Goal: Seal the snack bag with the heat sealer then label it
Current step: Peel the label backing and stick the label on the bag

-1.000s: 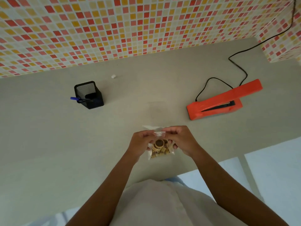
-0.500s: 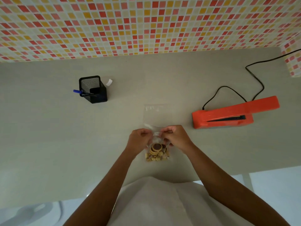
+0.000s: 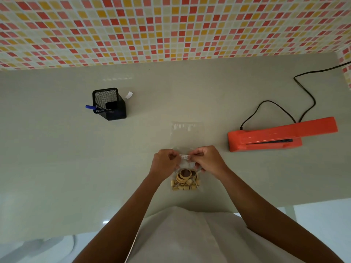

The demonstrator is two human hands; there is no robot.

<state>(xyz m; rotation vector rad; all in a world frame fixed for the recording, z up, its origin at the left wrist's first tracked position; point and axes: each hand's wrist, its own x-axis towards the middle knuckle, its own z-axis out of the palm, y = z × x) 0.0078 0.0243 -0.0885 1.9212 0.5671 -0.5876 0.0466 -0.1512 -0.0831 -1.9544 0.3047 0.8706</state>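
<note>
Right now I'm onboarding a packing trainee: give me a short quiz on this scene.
1. True or false: the long orange heat sealer lies left of the clear plastic snack bag.
2. The left hand and right hand pinch between them: A) scissors B) a small white label strip C) a spoon.
3. Fill in: the blue pen sits in the black mesh ___.
Key: 1 false; 2 B; 3 pen holder.

A glossy grey bench (image 3: 57,158) is backed at 12 o'clock by a wall (image 3: 171,25) tiled in red, orange and cream squares; pale floor (image 3: 322,224) is seen at 5 o'clock.
</note>
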